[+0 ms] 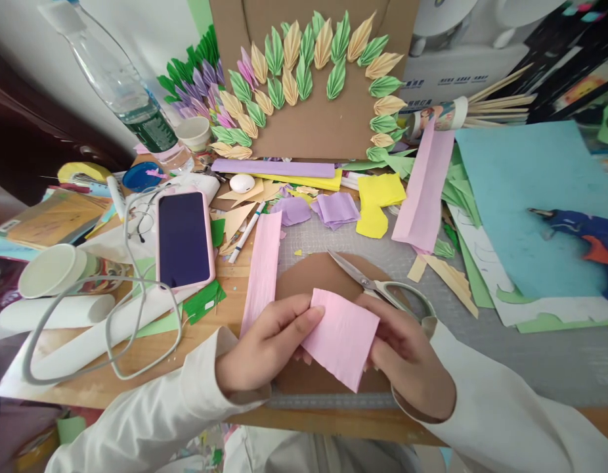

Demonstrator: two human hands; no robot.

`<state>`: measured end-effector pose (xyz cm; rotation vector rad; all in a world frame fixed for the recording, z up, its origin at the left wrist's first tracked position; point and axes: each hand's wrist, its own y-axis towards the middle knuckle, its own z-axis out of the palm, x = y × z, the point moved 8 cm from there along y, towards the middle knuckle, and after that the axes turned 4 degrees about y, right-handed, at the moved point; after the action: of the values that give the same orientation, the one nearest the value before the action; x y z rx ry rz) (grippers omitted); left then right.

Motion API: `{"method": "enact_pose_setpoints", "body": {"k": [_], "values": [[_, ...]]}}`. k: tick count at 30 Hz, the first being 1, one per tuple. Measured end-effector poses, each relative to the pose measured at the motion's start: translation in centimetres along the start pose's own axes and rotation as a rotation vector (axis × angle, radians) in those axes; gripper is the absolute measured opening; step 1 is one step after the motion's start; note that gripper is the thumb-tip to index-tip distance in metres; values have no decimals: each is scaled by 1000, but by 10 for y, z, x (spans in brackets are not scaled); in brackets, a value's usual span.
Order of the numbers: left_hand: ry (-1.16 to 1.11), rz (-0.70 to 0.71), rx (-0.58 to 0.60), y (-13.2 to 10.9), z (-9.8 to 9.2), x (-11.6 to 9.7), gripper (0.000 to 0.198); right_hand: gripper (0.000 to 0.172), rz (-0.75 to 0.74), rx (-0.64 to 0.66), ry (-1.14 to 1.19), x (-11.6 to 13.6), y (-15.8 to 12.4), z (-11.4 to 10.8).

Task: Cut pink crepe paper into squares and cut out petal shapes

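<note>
The pink crepe-paper piece point(341, 338) is held up between the two hands, over the brown cardboard disc point(299, 282), its face tilted toward the viewer. Whether it is one layer or several cannot be determined. To handle it well, support opposite sides, keep the edges aligned, and apply light, even tension; crepe paper is likely to stretch or crease under a hard pull. Set any fold with the fingertips, working from one side to the other.

The left hand point(267, 345) is closed in a pinch on the upper-left corner, thumb on the front face, fingers behind. The right hand point(410, 358) is partly closed and grips the right edge; its fingertips are hidden behind the paper.

Just beyond the piece, the scissors point(368, 284) lie partly across the disc, blades toward the far left. Keep the right hand and sleeve away from their handles. A long pink strip point(261, 269) lies beside the left hand. The disc rests on the grey cutting mat point(535, 368), which covers part of the wooden surface point(225, 289).
</note>
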<state>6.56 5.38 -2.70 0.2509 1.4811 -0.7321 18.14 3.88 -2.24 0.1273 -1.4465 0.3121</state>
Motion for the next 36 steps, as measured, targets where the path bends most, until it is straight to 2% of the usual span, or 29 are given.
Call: {"method": "enact_pose_setpoints", "body": {"k": [2, 6, 8, 11, 15, 19, 22, 24, 25, 28, 30, 34, 36], "values": [[135, 65, 19, -2, 0, -6, 37, 6, -36, 21, -65, 5, 2, 2], [266, 131, 70, -6, 3, -10, 39, 12, -49, 75, -159, 5, 3, 5], [214, 105, 80, -5, 5, -8, 39, 11, -78, 68, -211, 7, 3, 4], [49, 58, 111, -2, 11, -5, 28, 21, -113, 16, -235, 10, 1, 0], [-82, -44, 101, 1, 15, 4, 28, 14, -90, -15, -217, 5, 0, -3], [-147, -78, 65, 0, 9, 5, 33, 28, -65, 15, -138, 1, -2, -2], [-230, -74, -15, 0, -2, 7, 31, 29, -65, 58, -116, 8, -1, -3], [-327, -73, -59, 1, -9, 10, 31, 25, -70, 37, -223, 16, 2, -11], [-382, -76, -75, 1, -12, 12, 32, 23, -71, -14, -330, 20, 4, -19], [-540, -94, -106, 5, -18, 16, 35, 14, -104, -248, -803, 29, 2, -45], [-630, -90, -99, 8, -20, 15, 35, 19, -130, -309, -1064, 28, -2, -52], [-784, -60, -63, 12, -19, 8, 28, 31, -92, -329, -1120, 16, -12, -59], [-843, -57, -61, 12, -19, 7, 26, 29, -63, -322, -1139, 14, -17, -59]]}}
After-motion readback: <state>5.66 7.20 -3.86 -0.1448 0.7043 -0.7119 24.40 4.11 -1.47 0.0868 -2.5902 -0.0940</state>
